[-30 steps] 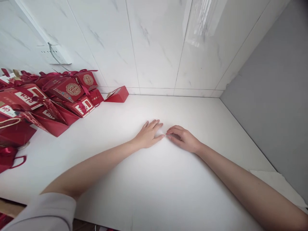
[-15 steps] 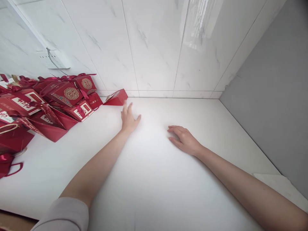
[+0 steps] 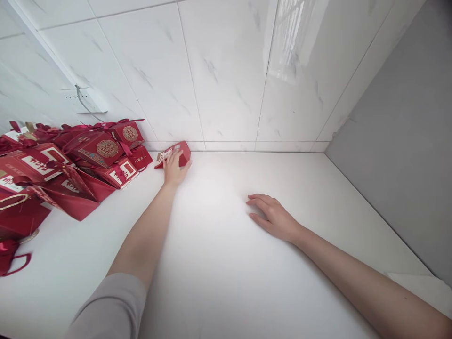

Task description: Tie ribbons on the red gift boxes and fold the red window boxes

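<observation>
Red with a white label, the small box (image 3: 186, 151) in the head view sits on the white table (image 3: 219, 268) by the tiled wall (image 3: 229, 80), right of the piled gift boxes (image 3: 93, 148). Over it, the left hand (image 3: 173, 170) spreads its fingers, thumb apart; whether they pinch it, I cannot tell. Loosely curled, the right hand (image 3: 273, 215) rests farther right, thumb and fingers parted.

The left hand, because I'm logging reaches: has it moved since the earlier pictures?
Yes. Judged against the tiled wall, the left hand has moved leftward and closer to it, now at the lone red box.
</observation>
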### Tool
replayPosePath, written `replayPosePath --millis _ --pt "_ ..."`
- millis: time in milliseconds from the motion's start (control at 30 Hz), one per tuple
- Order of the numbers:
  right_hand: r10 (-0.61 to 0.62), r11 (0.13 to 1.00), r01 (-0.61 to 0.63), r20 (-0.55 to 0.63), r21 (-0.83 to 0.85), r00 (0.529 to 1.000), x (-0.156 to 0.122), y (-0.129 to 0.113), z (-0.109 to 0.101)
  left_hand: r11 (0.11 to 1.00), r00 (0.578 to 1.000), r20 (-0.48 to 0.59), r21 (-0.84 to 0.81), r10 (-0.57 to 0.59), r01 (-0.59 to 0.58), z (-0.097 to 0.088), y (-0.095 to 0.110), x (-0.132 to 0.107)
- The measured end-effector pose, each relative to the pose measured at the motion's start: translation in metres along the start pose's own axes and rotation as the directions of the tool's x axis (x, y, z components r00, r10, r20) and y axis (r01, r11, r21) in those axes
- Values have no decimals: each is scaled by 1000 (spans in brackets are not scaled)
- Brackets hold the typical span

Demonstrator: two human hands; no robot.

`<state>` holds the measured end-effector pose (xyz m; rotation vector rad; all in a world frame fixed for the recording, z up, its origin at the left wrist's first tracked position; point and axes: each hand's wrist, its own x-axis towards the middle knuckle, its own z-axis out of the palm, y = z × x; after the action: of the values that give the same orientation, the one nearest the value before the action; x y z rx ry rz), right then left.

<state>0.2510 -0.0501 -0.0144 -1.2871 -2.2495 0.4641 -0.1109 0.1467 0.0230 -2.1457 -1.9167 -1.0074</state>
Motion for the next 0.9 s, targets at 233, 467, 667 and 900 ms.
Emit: replayPosePath --millis 233,467,667,900 --pt "-7 1000 7 -12 1 1000 0 -1 -1 983 952 -246 -59 -183 174 -3 5 -6" --pt "0 999 1 -16 40 1000 3 2 1 876 882 51 -98 -469 471 3 -13 2" --pt "18 994 -15 -32 104 999 3 -4 -1 933 933 289 -219 -216 284 3 17 -21" --pt "257 880 -97 -294 466 921 0 -11 -3 903 885 435 -292 -169 316 -24 85 -84"
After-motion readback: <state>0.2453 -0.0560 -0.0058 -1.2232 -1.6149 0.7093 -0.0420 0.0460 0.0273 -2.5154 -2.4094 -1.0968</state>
